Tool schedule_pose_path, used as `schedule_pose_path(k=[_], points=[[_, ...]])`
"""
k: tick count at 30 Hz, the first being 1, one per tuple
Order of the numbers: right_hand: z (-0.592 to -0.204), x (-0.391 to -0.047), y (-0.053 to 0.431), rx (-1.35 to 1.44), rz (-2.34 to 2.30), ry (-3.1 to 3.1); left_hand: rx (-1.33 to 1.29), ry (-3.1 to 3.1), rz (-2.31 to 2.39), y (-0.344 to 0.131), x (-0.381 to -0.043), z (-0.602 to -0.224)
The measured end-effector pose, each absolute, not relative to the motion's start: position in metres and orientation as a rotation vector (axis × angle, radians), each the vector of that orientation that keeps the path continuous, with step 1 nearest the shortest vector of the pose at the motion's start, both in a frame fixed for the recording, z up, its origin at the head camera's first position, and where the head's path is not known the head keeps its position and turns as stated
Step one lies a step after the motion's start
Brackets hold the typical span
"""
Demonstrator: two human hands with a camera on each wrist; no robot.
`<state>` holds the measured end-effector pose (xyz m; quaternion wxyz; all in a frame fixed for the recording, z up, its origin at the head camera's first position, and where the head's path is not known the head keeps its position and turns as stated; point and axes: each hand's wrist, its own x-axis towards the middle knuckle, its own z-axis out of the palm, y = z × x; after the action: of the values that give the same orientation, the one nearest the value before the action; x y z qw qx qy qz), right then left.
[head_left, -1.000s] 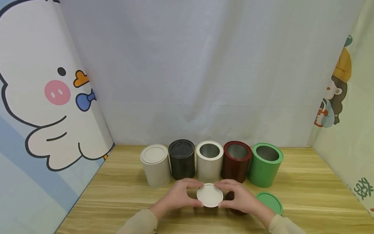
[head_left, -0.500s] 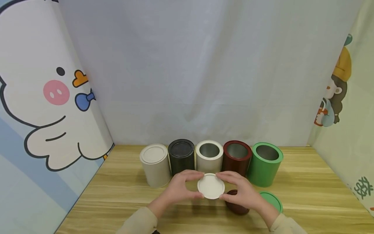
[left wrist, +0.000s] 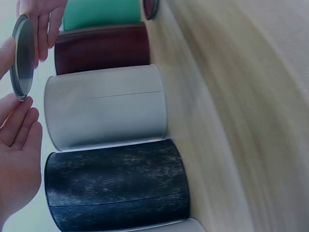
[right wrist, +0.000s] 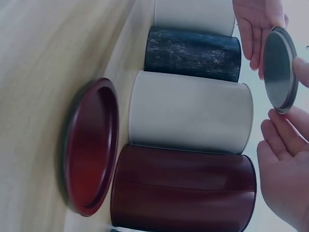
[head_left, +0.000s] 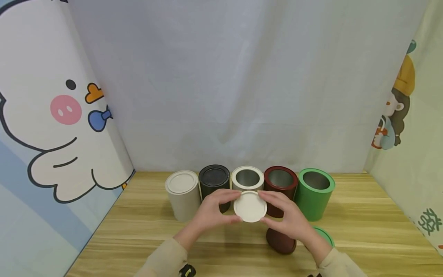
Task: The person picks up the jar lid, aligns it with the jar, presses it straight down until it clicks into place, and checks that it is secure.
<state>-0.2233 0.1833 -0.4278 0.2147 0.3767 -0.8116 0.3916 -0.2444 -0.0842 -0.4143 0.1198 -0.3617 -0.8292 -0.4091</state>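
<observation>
Fingers (head_left: 226, 196) and thumbs did all the holding: our left grip (head_left: 209, 212) pinched one side of the white lid (head_left: 250, 206) and our right grip (head_left: 290, 213) pinched the opposite side, so the disc hung between the two, up off the desk (head_left: 138, 231). We judged it light and stiff, likely thin metal that would not sag between two supports, yet slick enough on its smooth surface to slip if one side let go. The rim seemed the best place to take hold, thumb on the near edge and forefinger on the far one, as we had it; a knock might have nicked the finish, though we reckoned it far from fragile. To look at, it was round and plain, a flat white face inside a narrow raised rim, tilted toward us; the wrist views showed a shaded grey face on its other side, with a stepped edge. Just beyond the lid, past the gap between the grips, stood the uncovered white can (left wrist: 106, 108), with the black can (head_left: 215, 177) beyond the left grip and the dark red can (right wrist: 186, 188) beyond the right one. Below the right grip, on its near side, lay the dark red lid (head_left: 281, 241).
</observation>
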Motion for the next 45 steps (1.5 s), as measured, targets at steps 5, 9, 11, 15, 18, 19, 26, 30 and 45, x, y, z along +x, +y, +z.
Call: schedule_pose_path(k=[5, 9, 11, 15, 18, 19, 26, 30, 45], points=[[-0.421, -0.227, 0.183, 1.051, 1.076, -2.221, -1.052, -2.412, -1.169, -0.082, -0.248, -0.408], [-0.416, -0.229, 0.184, 1.025, 1.061, -2.260, -1.032, -2.434, -1.168, -0.080, -0.250, -0.402], [-0.414, -0.231, 0.185, 1.005, 1.042, -2.285, -1.022, -2.445, -1.163, -0.079, -0.251, -0.400], [-0.410, -0.237, 0.186, 0.988, 1.022, -2.303, -1.012, -2.440, -1.151, -0.078, -0.256, -0.394], [-0.407, -0.243, 0.186, 0.982, 1.018, -2.305, -1.008, -2.429, -1.131, -0.078, -0.261, -0.391], [-0.406, -0.244, 0.186, 0.976, 1.022, -2.312, -1.004, -2.427, -1.118, -0.077, -0.263, -0.391], [-0.401, -0.256, 0.183, 0.855, 1.066, -2.419, -0.935, -2.456, -1.105, -0.074, -0.273, -0.385], [-0.400, -0.264, 0.180, 0.830, 1.061, -2.441, -0.887, -2.489, -1.107, -0.073, -0.279, -0.382], [-0.389, -0.289, 0.176, 0.829, 0.954, -2.538, -0.845, -2.598, -1.051, -0.071, -0.304, -0.374]])
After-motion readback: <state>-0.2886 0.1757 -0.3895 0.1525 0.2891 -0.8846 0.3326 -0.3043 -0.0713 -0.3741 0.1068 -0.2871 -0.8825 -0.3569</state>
